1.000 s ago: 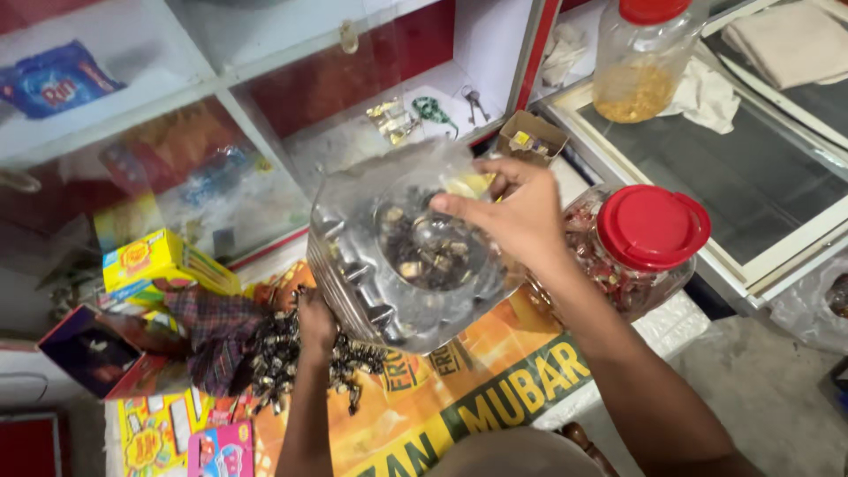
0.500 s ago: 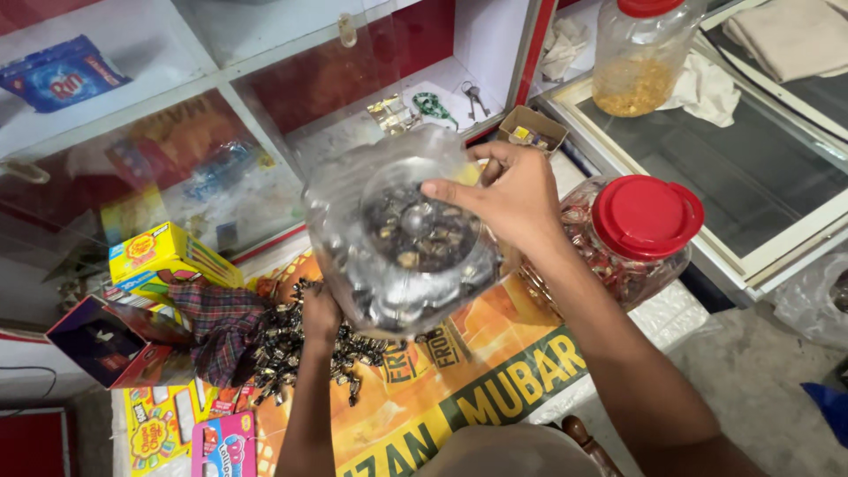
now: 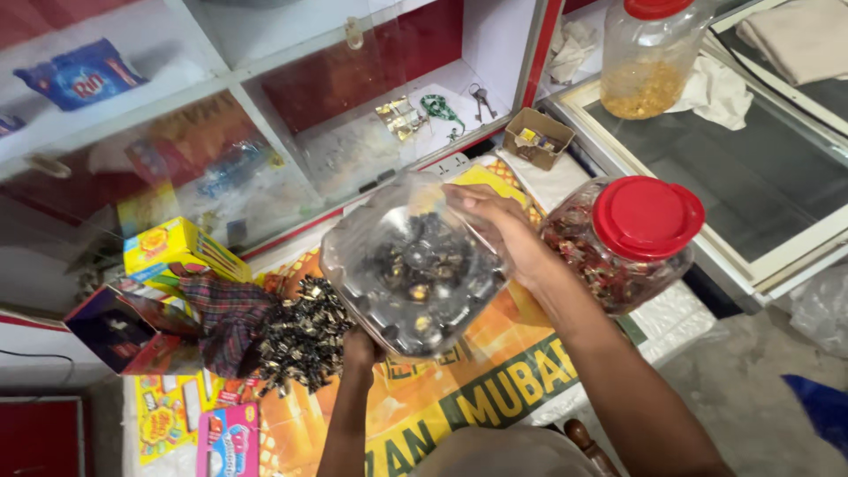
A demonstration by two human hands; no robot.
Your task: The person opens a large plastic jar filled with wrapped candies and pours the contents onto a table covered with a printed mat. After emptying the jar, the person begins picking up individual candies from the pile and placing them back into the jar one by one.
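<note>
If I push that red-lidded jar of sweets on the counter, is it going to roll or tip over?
The red-lidded jar looks wide and squat and seems well filled with wrapped sweets, so it probably slides rather than tips. It appears to stand on its base with the lid up, so rolling seems unlikely. Its clear plastic wall likely flexes a little.

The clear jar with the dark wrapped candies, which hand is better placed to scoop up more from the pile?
Probably the left hand: it sits at the jar's lower edge, right beside the candy pile. The right hand grips the clear jar on the far side, so it looks busier steadying it.
</note>
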